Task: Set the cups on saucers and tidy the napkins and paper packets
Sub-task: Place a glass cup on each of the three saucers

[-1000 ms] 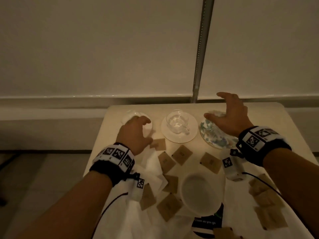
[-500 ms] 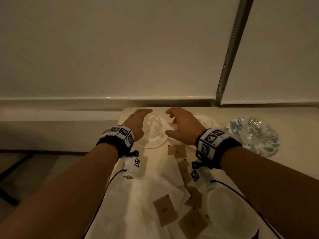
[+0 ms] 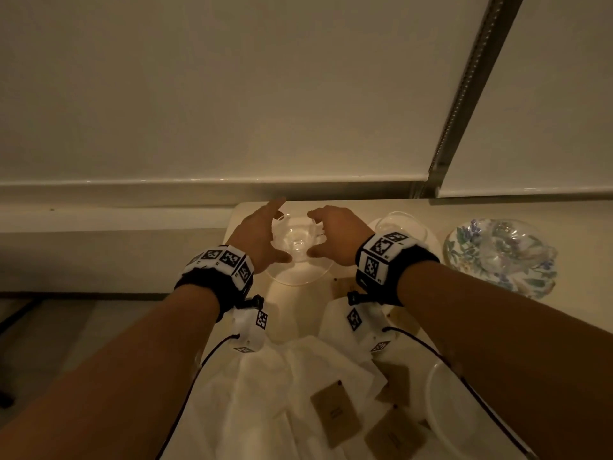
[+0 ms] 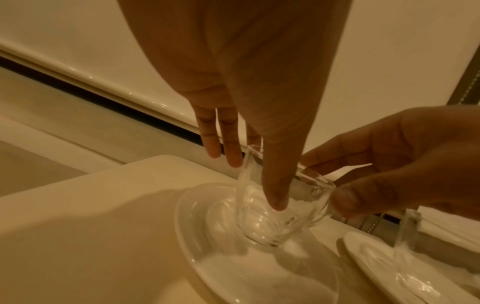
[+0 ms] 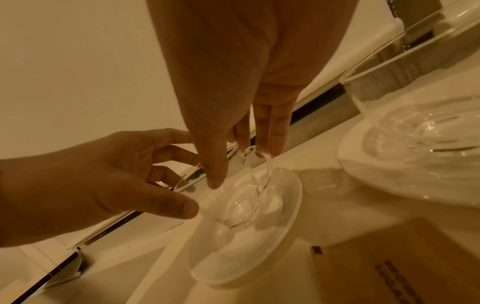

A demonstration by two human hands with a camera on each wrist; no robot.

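Note:
A clear glass cup point(image 3: 297, 240) stands on a white saucer point(image 3: 298, 277) at the table's far left corner, with both hands around it. My left hand point(image 3: 277, 232) is on its left side: the thumb point(image 4: 275, 195) lies against the cup's point(image 4: 270, 222) wall and the fingers stay straight behind the rim. My right hand point(image 3: 315, 234) pinches the cup's right side by the handle point(image 5: 258, 166), thumb in front and fingers behind. White napkins point(image 3: 265, 393) and brown paper packets point(image 3: 335, 413) lie scattered nearer me.
To the right stands a second glass cup on a white saucer point(image 3: 403, 227), and beyond it another on a floral saucer point(image 3: 471, 247). A white bowl point(image 3: 441, 410) sits at the lower right. The table point(image 3: 365, 207) ends just left of the saucer, against a windowsill.
My right hand has left the floral saucer and crossed left to the far-left cup. The left hand has stayed at that cup, and its fingers have straightened.

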